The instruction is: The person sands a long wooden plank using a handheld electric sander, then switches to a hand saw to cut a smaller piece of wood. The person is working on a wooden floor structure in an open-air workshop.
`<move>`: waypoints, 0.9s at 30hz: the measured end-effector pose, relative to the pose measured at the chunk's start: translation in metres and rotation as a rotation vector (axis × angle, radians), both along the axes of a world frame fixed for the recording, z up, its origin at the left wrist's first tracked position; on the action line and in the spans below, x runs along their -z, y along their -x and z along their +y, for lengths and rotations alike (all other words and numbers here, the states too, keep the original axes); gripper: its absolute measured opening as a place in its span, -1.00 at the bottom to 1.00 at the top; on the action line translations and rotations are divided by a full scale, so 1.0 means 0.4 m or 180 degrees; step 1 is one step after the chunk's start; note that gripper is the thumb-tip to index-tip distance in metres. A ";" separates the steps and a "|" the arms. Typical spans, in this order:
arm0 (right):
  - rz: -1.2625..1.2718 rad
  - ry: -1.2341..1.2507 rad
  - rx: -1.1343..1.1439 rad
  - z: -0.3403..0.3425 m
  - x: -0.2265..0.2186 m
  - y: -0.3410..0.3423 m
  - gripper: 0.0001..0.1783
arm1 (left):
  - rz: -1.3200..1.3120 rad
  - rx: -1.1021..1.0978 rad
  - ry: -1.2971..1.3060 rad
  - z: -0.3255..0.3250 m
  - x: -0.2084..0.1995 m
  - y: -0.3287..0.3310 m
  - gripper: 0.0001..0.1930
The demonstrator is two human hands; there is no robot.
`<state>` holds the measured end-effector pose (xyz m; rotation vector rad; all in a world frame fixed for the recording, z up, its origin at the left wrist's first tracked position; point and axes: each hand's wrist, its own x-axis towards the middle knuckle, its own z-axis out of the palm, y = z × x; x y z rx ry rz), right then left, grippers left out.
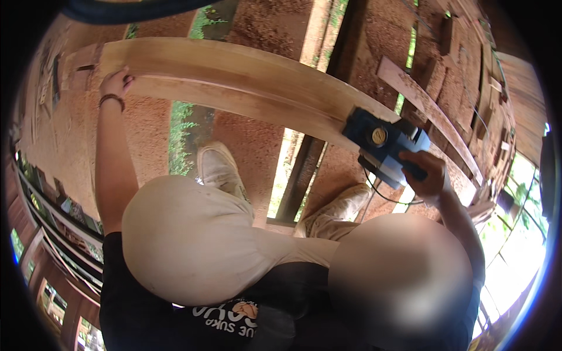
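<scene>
From my end, I judge the work to be partway through: the blue power planer (393,145) sits at the right end of the long board (234,67), tilted in this view and partly past its near edge, and I cannot tell whether it is cutting. The board's broad face looks pale and fairly even, with a lengthwise line running along it, yet I can't tell which stretches have been planed, so how much is left stays a guess; I'd expect at least a check of the whole face. Reddish sawdust (252,131) covers the ground below, and a thin curved plank (431,109) lies beyond, on the right. My right hand (430,175) is wrapped round the planer's rear handle, with the tool ahead and to the left of it and the cord (380,195) looping beneath. My left hand (116,83) is at the board's far left end, fingers curled against the near edge; whether it grips or merely steadies the wood, I cannot tell. The board spans both hands, farther out than my shoes (216,167).
</scene>
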<state>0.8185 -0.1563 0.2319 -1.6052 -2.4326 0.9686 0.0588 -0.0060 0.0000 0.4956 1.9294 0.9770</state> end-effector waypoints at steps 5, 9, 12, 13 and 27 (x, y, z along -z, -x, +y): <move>0.0248 0.0159 0.0149 0.015 0.051 0.110 -0.56 | 0.0387 -0.0157 0.0050 -0.032 -0.063 -0.052 -0.80; 0.0497 0.0174 -0.0004 0.092 0.071 0.259 -0.55 | 0.0347 -0.0181 0.0083 -0.042 -0.079 -0.058 -0.78; 0.0638 0.0272 -0.0214 0.159 0.080 0.388 -0.55 | 0.0326 -0.0303 -0.0020 -0.053 -0.081 -0.064 -0.80; 0.0630 0.0167 -0.0301 0.178 0.087 0.433 -0.55 | 0.0324 -0.0293 -0.0050 -0.052 -0.076 -0.065 -0.79; 0.0587 0.0422 -0.0587 0.376 0.063 0.907 -0.54 | 0.0284 -0.0247 -0.0028 -0.026 -0.044 -0.048 -0.74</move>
